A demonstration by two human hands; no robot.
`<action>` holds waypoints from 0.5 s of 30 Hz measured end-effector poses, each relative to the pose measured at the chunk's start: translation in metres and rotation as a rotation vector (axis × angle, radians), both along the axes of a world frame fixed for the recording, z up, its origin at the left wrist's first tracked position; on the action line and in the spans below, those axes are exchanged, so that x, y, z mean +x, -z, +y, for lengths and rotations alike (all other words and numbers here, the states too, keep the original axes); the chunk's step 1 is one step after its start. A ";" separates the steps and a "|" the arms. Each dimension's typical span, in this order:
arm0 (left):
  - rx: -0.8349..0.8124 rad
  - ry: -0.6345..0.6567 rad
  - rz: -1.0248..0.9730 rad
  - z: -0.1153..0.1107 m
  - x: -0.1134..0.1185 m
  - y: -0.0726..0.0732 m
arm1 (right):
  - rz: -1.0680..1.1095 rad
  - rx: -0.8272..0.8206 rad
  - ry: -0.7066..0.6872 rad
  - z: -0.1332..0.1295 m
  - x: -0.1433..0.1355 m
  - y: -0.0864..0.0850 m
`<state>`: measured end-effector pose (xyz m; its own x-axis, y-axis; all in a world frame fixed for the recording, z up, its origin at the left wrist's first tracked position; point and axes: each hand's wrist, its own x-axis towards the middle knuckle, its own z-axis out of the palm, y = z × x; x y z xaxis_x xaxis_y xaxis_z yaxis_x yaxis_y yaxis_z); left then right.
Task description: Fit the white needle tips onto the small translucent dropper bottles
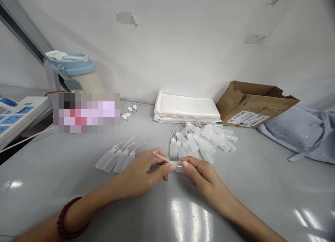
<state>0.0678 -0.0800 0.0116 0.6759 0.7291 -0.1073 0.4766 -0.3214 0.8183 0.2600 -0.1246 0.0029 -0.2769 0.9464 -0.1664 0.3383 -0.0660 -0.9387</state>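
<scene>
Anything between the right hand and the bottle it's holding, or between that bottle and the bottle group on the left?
Nothing visible separates the right hand from the held bottle; they touch. Between that bottle and the left-side bottle group lies the left hand, which grips the nozzle end; no other obstacle shows.

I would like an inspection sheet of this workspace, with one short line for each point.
Surface: grey table, glossy, with light reflections.
Work items: held bottle with thin tube; four bottles to the left; bottle pile to the right; small white pieces farther back.
Clutter: white stack, open carton, cloth, cup, blurred item.
Grips: left grip at the bottle's neck; right grip on its body.
Cables: white cable beside the power strip.
Surroundings: pale wall with three patches.
</scene>
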 end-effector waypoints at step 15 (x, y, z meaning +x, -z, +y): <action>0.576 -0.066 0.016 0.022 -0.012 0.009 | 0.039 0.079 0.262 0.010 0.017 -0.014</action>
